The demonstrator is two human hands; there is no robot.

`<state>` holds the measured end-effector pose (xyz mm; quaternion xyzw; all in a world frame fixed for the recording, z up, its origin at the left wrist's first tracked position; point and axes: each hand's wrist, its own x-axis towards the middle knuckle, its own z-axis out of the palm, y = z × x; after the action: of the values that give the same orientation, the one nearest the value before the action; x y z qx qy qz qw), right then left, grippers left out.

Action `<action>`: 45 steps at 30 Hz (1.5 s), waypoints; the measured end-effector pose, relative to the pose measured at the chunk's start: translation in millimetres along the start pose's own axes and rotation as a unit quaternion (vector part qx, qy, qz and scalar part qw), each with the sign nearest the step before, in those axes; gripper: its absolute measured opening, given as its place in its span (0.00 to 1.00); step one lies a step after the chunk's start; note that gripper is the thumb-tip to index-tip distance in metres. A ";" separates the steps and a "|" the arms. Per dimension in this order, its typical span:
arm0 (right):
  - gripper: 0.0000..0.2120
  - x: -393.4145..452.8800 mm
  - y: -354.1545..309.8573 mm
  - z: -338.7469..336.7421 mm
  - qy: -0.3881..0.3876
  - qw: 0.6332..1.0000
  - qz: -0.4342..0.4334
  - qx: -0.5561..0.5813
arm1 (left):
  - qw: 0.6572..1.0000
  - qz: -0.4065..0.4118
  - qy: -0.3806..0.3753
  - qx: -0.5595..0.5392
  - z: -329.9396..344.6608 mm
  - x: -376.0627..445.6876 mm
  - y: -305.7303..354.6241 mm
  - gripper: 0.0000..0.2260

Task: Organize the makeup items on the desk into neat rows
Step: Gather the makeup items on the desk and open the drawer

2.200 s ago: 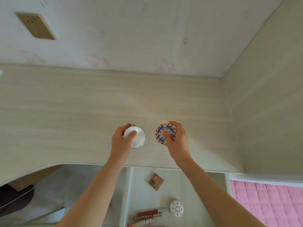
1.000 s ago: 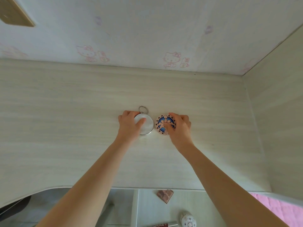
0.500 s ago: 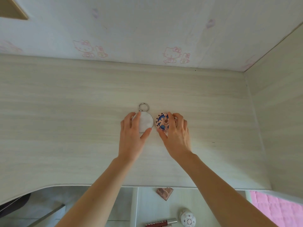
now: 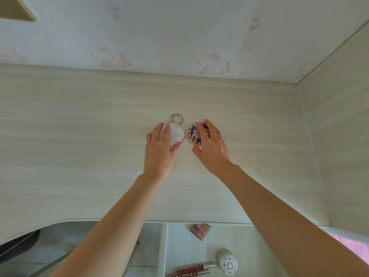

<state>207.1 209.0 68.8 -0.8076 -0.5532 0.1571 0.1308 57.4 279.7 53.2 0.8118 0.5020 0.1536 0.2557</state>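
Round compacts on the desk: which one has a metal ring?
The plain white compact under the left hand; the patterned compact has no ring.

One head-worn view looks steeply down and forward over the table point(image 4: 79, 156), close above it, with the wall point(image 4: 179, 27) toward 12 o'clock.
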 end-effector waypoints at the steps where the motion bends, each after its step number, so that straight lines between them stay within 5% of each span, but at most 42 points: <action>1: 0.29 -0.7 0.3 -0.8 -0.003 1.000 0.000 0.006 | 1.000 -0.003 -0.002 0.001 -0.4 0.1 0.2 0.27; 12: 0.29 -56.0 16.0 -8.7 0.008 0.999 -0.009 0.031 | 0.999 0.014 0.039 -0.008 -11.5 -35.5 10.3 0.26; 23: 0.25 -214.6 46.7 -3.0 0.044 0.996 -0.073 0.018 | 0.995 0.069 0.068 -0.029 8.6 -194.4 55.1 0.18; 31: 0.24 -314.2 72.8 22.0 0.019 0.996 -0.084 0.005 | 0.995 0.086 -0.004 0.045 54.6 -304.0 56.5 0.20; 37: 0.25 -342.8 98.0 66.3 -0.068 0.997 -0.045 -0.005 | 0.985 0.075 -0.102 0.118 99.6 -324.4 37.2 0.24; 45: 0.28 -337.0 115.4 111.7 -0.201 0.973 0.107 0.032 | 0.970 -0.018 -0.201 0.138 145.4 -292.7 7.4 0.26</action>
<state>146.9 -142.6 -41.2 -0.8097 -0.4729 0.3465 0.0251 5.1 -22.5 -59.9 0.8443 0.4711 -0.0882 0.2398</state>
